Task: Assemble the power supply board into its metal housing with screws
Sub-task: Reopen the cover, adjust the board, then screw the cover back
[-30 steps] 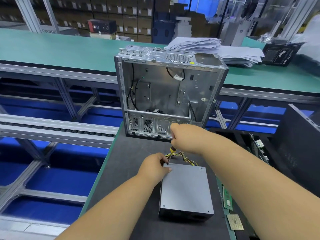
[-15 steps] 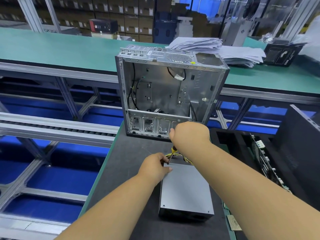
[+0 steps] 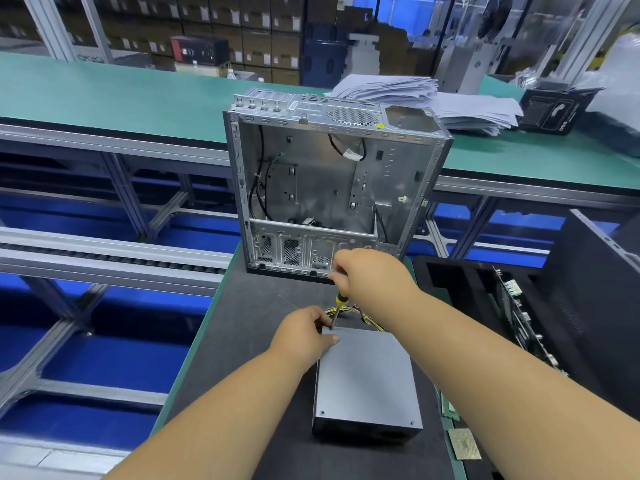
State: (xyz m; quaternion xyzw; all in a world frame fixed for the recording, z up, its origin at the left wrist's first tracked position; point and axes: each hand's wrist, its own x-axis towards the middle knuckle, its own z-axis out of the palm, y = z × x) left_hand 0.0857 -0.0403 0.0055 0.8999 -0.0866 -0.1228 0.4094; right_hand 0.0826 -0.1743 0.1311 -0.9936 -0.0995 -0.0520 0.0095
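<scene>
Power supply unit, a grey metal box, lies flat on the dark mat at about 6 o'clock from the open computer case, which stands upright at the mat's far end with its open side facing the camera. Yellow and black wires come out of the unit's far end, toward 12 o'clock. Right hand is clenched around a yellow-handled screwdriver, shaft slanting down, tip at the unit's far-left corner. Left hand rests on that same corner, thumb flat on the top plate, fingers curled over the edge; can't tell if it pinches a screw. At 3 o'clock, a black tray holds green circuit boards on edge. At 1 o'clock behind the case, a paper stack on the green bench.
</scene>
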